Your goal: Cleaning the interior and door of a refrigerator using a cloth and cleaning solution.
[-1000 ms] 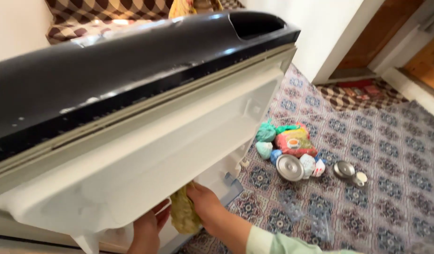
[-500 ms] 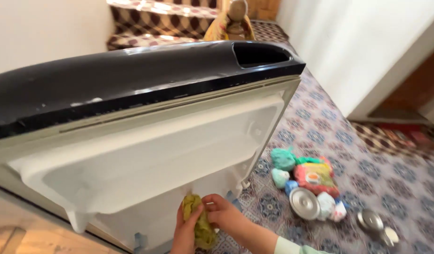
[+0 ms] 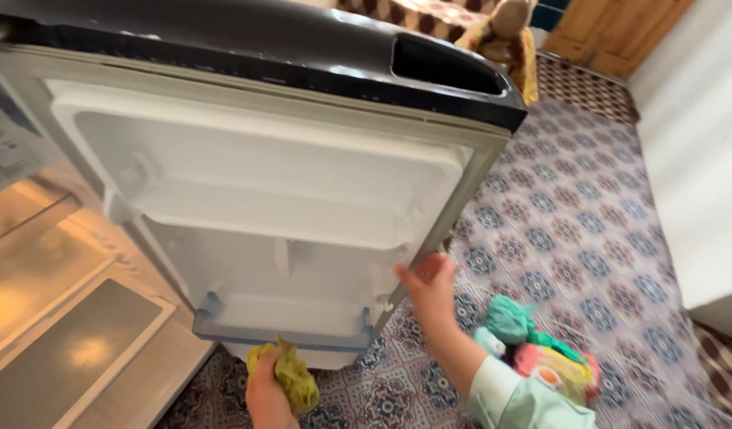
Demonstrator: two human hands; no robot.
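The left hand (image 3: 264, 391) gripped a yellow-green cloth (image 3: 290, 380) just under the door shelf (image 3: 279, 326) — the right hand (image 3: 431, 284), fingers loosely curled and empty, steadied the fridge door (image 3: 429, 238) edge — best held firm while wiping.

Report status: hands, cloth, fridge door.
Left hand grips yellow-green cloth below door shelf. Right hand on fridge door edge. Bags and containers on floor nearby.
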